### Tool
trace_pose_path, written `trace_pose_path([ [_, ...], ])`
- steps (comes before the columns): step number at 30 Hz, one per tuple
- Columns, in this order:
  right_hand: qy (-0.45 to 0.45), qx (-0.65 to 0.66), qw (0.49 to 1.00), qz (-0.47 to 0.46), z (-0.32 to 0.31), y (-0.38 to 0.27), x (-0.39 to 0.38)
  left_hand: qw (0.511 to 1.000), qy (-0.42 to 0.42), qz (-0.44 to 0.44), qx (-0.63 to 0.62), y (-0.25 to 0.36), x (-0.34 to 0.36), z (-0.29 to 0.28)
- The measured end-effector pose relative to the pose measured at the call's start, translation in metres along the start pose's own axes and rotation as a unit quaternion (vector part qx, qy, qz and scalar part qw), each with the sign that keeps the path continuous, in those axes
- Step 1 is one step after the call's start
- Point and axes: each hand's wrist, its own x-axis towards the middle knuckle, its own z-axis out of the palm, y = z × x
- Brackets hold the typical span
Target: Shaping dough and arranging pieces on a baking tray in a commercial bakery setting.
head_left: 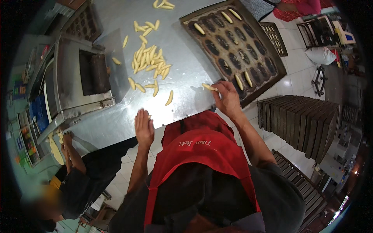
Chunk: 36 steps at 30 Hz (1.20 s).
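At the table's near edge, my left hand [144, 128] lies flat with its fingers stretched out. A small pale bit of dough [149, 117] peeks out beside its fingertips; how much is under the palm is hidden. My right hand [227, 99] pinches one end of a dough piece [208, 87] above the metal table, beside the baking tray. Between my hands lies a single curved dough roll [169, 98]. Farther off, a heap of small dough rolls [147, 58] is spread on the tabletop. The dark tray [248, 95] has oval hollows and holds several rolls.
A metal dough machine [66, 77] stands on the left, and a co-worker's hands [67, 140] handle a dough strip [56, 149] beside it. Stacked dark trays [297, 120] and a slatted rack [299, 182] are at the right. Another person [297, 7] is at the far right.
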Motion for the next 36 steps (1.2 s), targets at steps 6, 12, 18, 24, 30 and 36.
trace_pose_path([
  [6,0.273,0.188,0.93,0.159,-0.097,0.062,0.009,0.899,0.118,-0.225,-0.357,0.072,0.048,-0.002],
  [12,-0.009,-0.137,0.986,0.095,-0.114,0.188,-0.012,0.818,-0.015,-0.09,-0.567,0.242,0.189,0.061],
  [18,0.258,0.194,0.942,0.094,-0.143,0.113,0.003,0.779,-0.107,0.029,-0.617,0.416,0.257,0.042],
  [24,0.001,-0.206,0.971,0.119,-0.13,0.246,0.01,0.873,0.081,0.024,-0.48,0.337,0.254,0.028],
  [30,-0.031,-0.09,0.986,0.138,-0.097,0.163,0.014,0.97,0.18,-0.136,-0.095,0.131,0.135,0.072],
  [36,-0.044,-0.134,0.977,0.159,-0.073,0.167,0.009,0.97,0.178,-0.162,0.017,0.129,0.087,0.071],
])
